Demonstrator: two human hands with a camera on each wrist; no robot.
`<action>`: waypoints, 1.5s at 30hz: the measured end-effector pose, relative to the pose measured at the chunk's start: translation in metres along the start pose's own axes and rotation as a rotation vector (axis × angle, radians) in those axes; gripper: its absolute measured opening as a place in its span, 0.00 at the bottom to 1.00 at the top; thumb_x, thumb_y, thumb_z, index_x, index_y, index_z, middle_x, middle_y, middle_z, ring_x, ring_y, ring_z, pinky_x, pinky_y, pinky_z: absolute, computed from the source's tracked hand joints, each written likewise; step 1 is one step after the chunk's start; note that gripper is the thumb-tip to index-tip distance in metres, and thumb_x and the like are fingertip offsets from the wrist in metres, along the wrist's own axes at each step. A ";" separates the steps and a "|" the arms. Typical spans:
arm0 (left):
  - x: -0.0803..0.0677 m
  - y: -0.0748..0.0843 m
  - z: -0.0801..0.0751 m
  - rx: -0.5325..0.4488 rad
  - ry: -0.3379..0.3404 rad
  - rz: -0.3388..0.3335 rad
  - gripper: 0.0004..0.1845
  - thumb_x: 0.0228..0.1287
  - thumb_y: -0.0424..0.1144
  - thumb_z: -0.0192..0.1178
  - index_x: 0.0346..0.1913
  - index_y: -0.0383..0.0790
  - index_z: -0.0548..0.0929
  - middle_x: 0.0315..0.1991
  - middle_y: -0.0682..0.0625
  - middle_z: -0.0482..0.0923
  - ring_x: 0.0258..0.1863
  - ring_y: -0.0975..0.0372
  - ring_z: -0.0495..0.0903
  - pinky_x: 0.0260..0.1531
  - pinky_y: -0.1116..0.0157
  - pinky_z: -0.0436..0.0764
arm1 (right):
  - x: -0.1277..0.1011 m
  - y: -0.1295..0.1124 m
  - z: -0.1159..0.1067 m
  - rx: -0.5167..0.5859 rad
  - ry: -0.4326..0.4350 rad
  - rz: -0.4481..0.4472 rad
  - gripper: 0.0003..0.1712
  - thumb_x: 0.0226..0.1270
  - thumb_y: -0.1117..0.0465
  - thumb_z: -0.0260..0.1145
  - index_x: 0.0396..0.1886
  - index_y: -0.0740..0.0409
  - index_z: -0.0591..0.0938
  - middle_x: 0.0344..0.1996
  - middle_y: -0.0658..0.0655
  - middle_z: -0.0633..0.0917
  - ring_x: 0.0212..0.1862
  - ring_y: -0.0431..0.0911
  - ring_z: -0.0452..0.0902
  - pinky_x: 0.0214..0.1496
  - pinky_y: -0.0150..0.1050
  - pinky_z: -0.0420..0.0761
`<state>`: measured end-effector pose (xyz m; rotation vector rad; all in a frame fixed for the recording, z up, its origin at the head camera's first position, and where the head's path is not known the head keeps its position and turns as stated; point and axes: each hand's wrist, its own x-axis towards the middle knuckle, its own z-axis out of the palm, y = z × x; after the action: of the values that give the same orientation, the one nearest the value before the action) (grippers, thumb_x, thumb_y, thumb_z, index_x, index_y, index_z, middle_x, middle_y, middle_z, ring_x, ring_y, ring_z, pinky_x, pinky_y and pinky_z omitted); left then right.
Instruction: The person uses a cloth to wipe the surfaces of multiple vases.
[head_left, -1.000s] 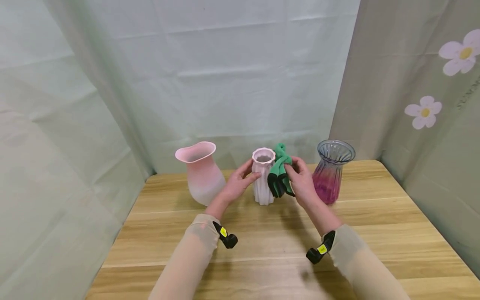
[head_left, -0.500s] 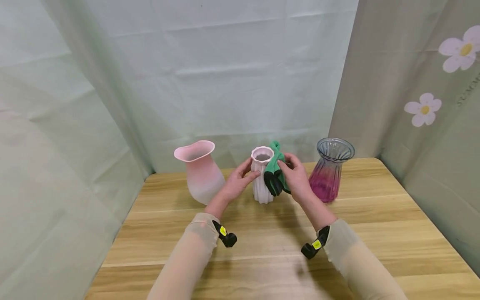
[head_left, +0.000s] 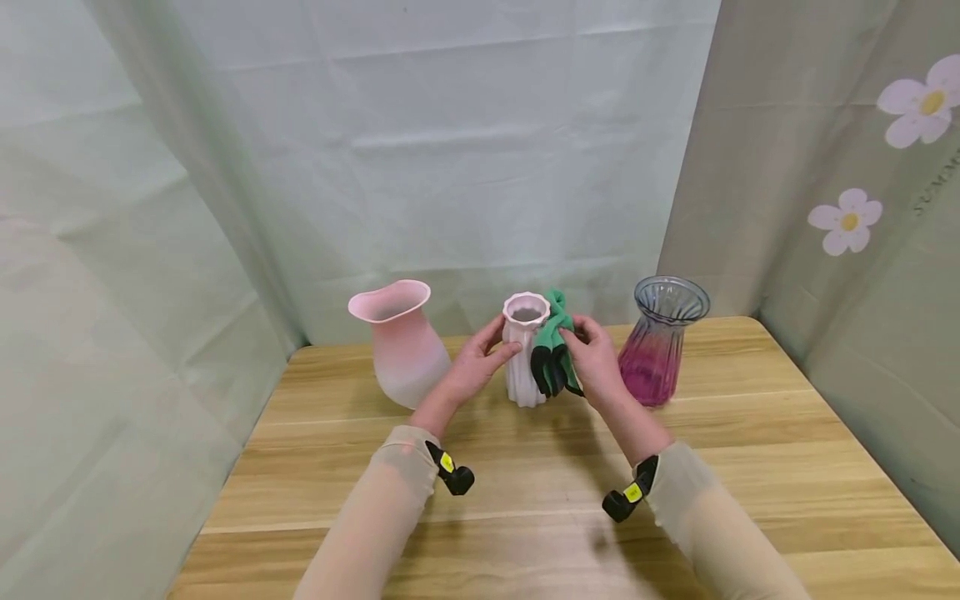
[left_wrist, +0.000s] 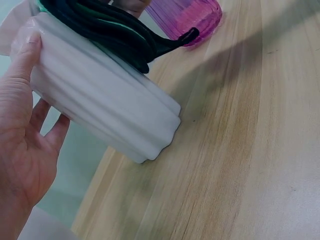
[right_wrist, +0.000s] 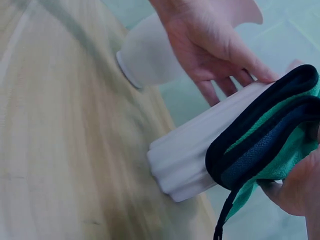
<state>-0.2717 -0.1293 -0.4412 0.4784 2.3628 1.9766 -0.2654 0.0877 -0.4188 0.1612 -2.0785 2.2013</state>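
Observation:
A white fluted vase [head_left: 522, 371] with a scalloped rim stands upright on the table. On its left side my left hand [head_left: 472, 367] holds it near the top, thumb in front and fingers behind. My right hand [head_left: 597, 360] pinches a folded green cleaning cloth [head_left: 554, 333] with black edging against the vase's right side. In the left wrist view, the cloth's dark folds [left_wrist: 115, 30] and hanging loop lie along the vase's upper wall. The right wrist view shows the cloth [right_wrist: 270, 135] bunched in the fingers, covering part of the vase [right_wrist: 185, 155]. The right fingertips are partly hidden behind the cloth.
To the left stands a pink-and-white vase [head_left: 408, 358] with a wavy, flared mouth. A ribbed glass vase [head_left: 654, 358], blue above and magenta below, stands close to the right hand. The wooden table [head_left: 517, 533] ends at a pale curtain [head_left: 480, 167] behind.
The right hand has shifted slightly left with the cloth, rising along the vase's side and then coming down a little. The left hand and the white vase stay nearly in place.

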 end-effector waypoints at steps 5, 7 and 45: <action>-0.001 0.000 0.001 0.001 0.007 -0.004 0.38 0.72 0.47 0.65 0.80 0.53 0.62 0.75 0.49 0.66 0.73 0.53 0.67 0.66 0.54 0.73 | -0.005 0.028 -0.003 -0.055 0.011 0.060 0.16 0.78 0.64 0.60 0.58 0.69 0.79 0.50 0.62 0.80 0.53 0.47 0.73 0.53 0.31 0.75; -0.001 0.000 0.001 0.003 0.010 -0.007 0.38 0.72 0.47 0.65 0.80 0.53 0.62 0.75 0.49 0.66 0.72 0.53 0.67 0.66 0.54 0.73 | -0.007 0.043 -0.005 -0.105 0.008 0.089 0.15 0.78 0.63 0.59 0.58 0.68 0.79 0.50 0.61 0.80 0.53 0.47 0.73 0.53 0.31 0.74; -0.001 -0.001 -0.001 -0.041 -0.038 -0.054 0.39 0.72 0.52 0.64 0.81 0.61 0.59 0.77 0.47 0.62 0.71 0.49 0.68 0.63 0.51 0.76 | -0.011 0.057 -0.004 -0.030 0.039 0.075 0.14 0.79 0.62 0.60 0.56 0.67 0.77 0.51 0.60 0.79 0.55 0.47 0.71 0.55 0.33 0.71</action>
<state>-0.2714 -0.1301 -0.4423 0.4416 2.2829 1.9713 -0.2630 0.0886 -0.4766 0.0380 -2.1294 2.1952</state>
